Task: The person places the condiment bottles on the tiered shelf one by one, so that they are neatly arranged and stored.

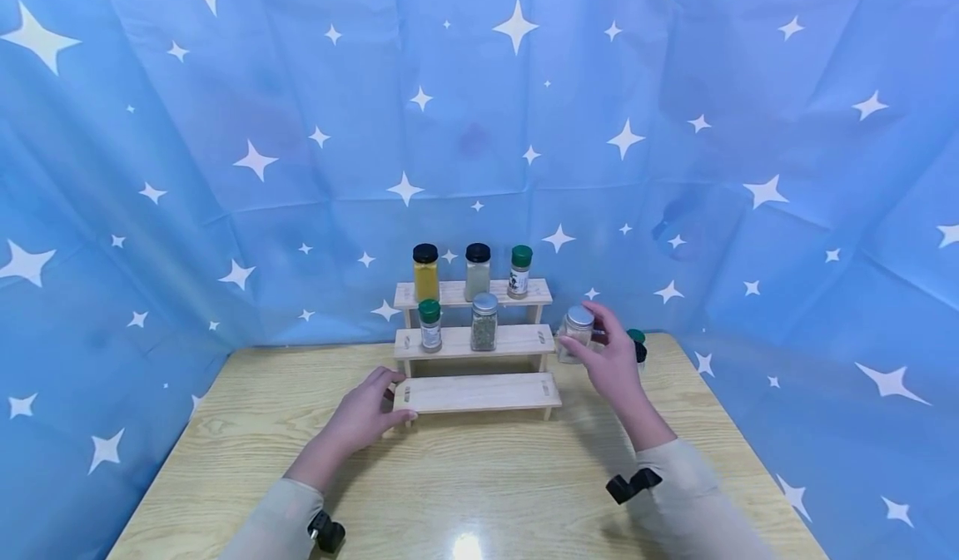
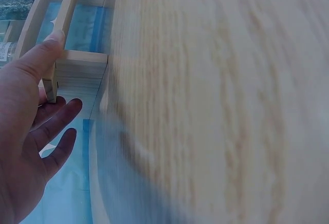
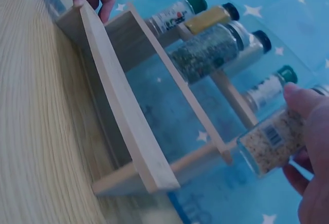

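Note:
A three-tier wooden spice rack (image 1: 479, 393) stands on the table. My left hand (image 1: 363, 414) pinches the left end of its lowest shelf, thumb at the front edge and the fingers at the end. To the right of the rack, my right hand (image 1: 614, 369) holds a silver-lidded glass spice jar (image 3: 275, 139) with pale flaky contents, raised beside the middle shelf. On that shelf sit a green-lidded jar (image 1: 430, 335) and a silver-lidded jar of green herbs (image 1: 484, 331). The top shelf bears a yellow spice jar (image 1: 426, 281), a black-lidded pale jar (image 1: 478, 279) and a green-lidded jar (image 1: 519, 281).
Partly hidden behind my right hand are more jars, with a green lid (image 1: 635, 335) and a black lid (image 1: 640, 353) showing. A blue star-patterned curtain (image 1: 464, 144) hangs close behind the rack. The wooden table (image 1: 449, 477) extends toward me.

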{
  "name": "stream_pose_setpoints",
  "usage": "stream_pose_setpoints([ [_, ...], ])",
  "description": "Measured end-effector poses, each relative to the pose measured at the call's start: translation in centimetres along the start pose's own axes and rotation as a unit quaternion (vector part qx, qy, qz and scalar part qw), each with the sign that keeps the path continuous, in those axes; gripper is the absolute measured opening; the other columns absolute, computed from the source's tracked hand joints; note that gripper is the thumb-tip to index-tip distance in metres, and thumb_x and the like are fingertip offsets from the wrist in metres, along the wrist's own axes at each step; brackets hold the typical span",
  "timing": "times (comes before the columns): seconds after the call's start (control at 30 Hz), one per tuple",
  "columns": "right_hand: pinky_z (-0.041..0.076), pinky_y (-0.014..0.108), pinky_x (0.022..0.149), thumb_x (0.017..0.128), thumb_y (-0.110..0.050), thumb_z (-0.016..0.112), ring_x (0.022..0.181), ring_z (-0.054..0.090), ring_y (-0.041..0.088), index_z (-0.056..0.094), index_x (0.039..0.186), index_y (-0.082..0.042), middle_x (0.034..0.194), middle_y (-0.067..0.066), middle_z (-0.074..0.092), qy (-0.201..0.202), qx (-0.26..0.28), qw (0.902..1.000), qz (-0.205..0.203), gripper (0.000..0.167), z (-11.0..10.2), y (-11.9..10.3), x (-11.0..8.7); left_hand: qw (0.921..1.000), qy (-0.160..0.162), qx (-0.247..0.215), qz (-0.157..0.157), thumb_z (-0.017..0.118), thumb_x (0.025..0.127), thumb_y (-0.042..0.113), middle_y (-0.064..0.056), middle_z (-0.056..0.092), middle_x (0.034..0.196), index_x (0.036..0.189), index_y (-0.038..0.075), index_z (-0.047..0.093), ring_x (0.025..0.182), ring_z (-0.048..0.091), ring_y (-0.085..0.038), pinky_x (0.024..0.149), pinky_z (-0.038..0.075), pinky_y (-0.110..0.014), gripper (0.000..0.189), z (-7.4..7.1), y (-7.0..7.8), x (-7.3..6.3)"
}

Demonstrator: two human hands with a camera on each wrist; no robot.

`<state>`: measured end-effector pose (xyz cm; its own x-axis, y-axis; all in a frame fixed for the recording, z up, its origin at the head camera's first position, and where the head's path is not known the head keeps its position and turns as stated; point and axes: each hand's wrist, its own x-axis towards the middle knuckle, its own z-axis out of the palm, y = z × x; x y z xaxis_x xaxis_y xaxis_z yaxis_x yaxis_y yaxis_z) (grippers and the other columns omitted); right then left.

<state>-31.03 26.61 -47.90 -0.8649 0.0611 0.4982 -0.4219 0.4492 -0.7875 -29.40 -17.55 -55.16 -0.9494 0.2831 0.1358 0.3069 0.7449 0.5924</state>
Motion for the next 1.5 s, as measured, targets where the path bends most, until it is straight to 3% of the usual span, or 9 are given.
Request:
stream_pose_setpoints([
  [0.3, 0.054, 0.031, 0.100, 0.096, -0.024, 0.091, 0.122, 0.060, 0.026, 0.058, 0.158, -0.020, 0.140, 0.013, 0.063, -0.013, 0.017, 0.9997, 0.011, 0.070, 2.9, -1.0, 1.4, 1.0000, 0.001, -0.006, -0.005, 0.091, 0.094, 0.041, 0.000, 0.064, 0.138, 0.151, 0.011, 0.062, 0.113, 0.069, -0.018, 0.095, 0.061, -0.043, 0.072, 0.0, -0.1, -0.1],
  [0.63, 0.056, 0.039, 0.101, 0.096, -0.025, 0.091, 0.116, 0.060, 0.025, 0.057, 0.158, -0.015, 0.130, 0.010, 0.063, -0.030, 0.046, 0.9984, 0.012, 0.072, 5.3, -1.8, 3.1, 1.0000, 0.000, -0.002, -0.004, 0.092, 0.094, 0.039, 0.001, 0.064, 0.136, 0.151, 0.011, 0.062, 0.113, 0.069, -0.017, 0.094, 0.061, -0.042, 0.070, -0.2, 0.2, -0.1],
  [0.83, 0.055, 0.052, 0.105, 0.095, -0.018, 0.091, 0.117, 0.061, 0.028, 0.059, 0.156, -0.015, 0.128, 0.010, 0.064, -0.039, 0.054, 0.9978, 0.006, 0.069, 6.6, -2.0, 3.5, 1.0000, 0.002, -0.003, -0.002, 0.091, 0.094, 0.040, 0.001, 0.064, 0.134, 0.150, 0.011, 0.063, 0.112, 0.069, -0.017, 0.094, 0.061, -0.043, 0.069, -0.1, 0.0, 0.0],
  [1.5, 0.057, 0.056, 0.101, 0.099, -0.024, 0.088, 0.116, 0.063, 0.029, 0.057, 0.158, -0.028, 0.134, 0.006, 0.066, -0.039, 0.072, 0.9965, -0.017, 0.067, 8.2, -0.3, 3.1, 1.0000, 0.003, -0.003, -0.002, 0.091, 0.094, 0.042, 0.001, 0.064, 0.136, 0.151, 0.012, 0.062, 0.114, 0.069, -0.019, 0.095, 0.061, -0.044, 0.071, 0.0, 0.0, 0.0],
])
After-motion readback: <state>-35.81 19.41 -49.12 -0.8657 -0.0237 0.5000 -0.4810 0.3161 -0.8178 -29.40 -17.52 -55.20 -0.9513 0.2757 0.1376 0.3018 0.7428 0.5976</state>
